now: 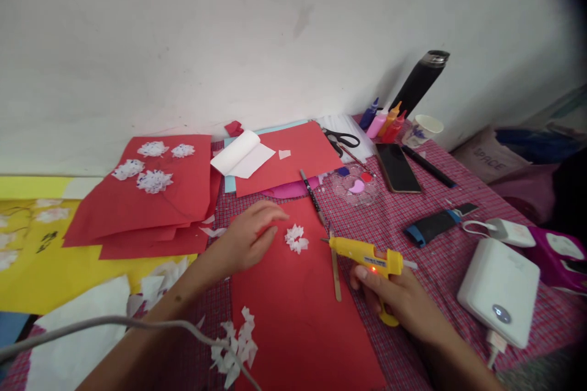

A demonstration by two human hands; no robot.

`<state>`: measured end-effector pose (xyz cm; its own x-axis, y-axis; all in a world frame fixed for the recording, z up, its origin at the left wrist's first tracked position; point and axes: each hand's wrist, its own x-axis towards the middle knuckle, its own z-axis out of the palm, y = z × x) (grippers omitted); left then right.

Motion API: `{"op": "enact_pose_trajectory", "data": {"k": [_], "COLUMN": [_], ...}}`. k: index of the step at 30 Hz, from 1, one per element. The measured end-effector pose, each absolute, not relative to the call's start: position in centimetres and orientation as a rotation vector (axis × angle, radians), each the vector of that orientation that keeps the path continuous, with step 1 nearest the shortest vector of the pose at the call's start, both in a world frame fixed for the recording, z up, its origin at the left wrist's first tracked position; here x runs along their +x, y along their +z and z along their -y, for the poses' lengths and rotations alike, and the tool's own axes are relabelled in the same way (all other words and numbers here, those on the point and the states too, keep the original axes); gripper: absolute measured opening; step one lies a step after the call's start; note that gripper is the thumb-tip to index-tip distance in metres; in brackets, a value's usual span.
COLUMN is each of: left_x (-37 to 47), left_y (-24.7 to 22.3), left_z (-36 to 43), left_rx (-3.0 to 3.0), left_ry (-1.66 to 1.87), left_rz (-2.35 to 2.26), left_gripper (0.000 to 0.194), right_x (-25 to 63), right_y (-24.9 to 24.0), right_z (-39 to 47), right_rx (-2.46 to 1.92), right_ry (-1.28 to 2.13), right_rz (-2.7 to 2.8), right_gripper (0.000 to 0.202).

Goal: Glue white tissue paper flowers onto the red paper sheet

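Yellow glue gun [351, 248] sits firmly gripped in the right hand [389, 290], at the right edge of the red sheet [298, 311]; the left hand [247, 237], fingers loosely parted and visibly empty, hovers over the sheet's upper left. White paper flower [297, 246] lies on the sheet's upper part.

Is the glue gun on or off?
On, it seems: a red light glows on the glue gun held in the right hand.

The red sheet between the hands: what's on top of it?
On the red sheet: a small white paper cluster and, near the right edge, a wooden stick. White scraps overlap the lower left edge. Whatever these cover is hidden.
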<state>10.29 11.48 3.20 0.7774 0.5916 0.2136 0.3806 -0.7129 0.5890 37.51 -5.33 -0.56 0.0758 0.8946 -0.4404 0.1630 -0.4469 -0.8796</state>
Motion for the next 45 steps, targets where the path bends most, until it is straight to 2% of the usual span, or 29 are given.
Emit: {"op": "enact_pose_trajectory", "data": {"k": [4, 9, 12, 15, 17, 29, 41, 45], "left_x": [5.1, -0.2, -1.2, -1.1, -1.0, -2.7, -3.6, -3.4], "left_y": [3.3, 2.4, 1.8, 2.1, 2.5, 3.8, 1.1, 0.7], "left_z": [-8.2, -3.8, -2.4, -1.8, -1.5, 1.1, 1.2, 1.0], "left_rx": [2.306, 2.31, 2.26, 2.085, 1.984, 1.86, 1.228, 1.199], "left_ry": [0.614, 0.516, 0.513, 0.574, 0.561, 0.411, 0.758, 0.763], "left_rz": [-1.0, -1.218, -1.251, -1.369, -1.413, -1.38, -1.251, -1.278], "left_gripper": [0.017, 0.018, 0.02, 0.008, 0.009, 0.023, 0.034, 0.026], "right_x": [37.6, 37.9, 38.1, 38.2, 38.1, 37.8, 37.6, 37.6], "right_y": [-0.9, -1.2, -1.5, -1.7, -1.7, -2.0, -1.9, -2.0], "right_z": [5.4, 5.4, 5.3, 5.3, 5.3, 5.0, 5.1, 5.1], "right_rx": [-1.711, -1.694, -1.673, -1.655, -1.639, -1.6, -1.568, -1.543], "right_ry": [1.403, 1.368, 1.364, 1.344, 1.33, 1.277, 1.242, 1.277], "right_rz": [1.085, 1.142, 1.176, 1.186, 1.184, 1.213, 1.209, 1.192], "right_gripper": [0.052, 0.047, 0.045, 0.043, 0.043, 0.044, 0.044, 0.043]}}
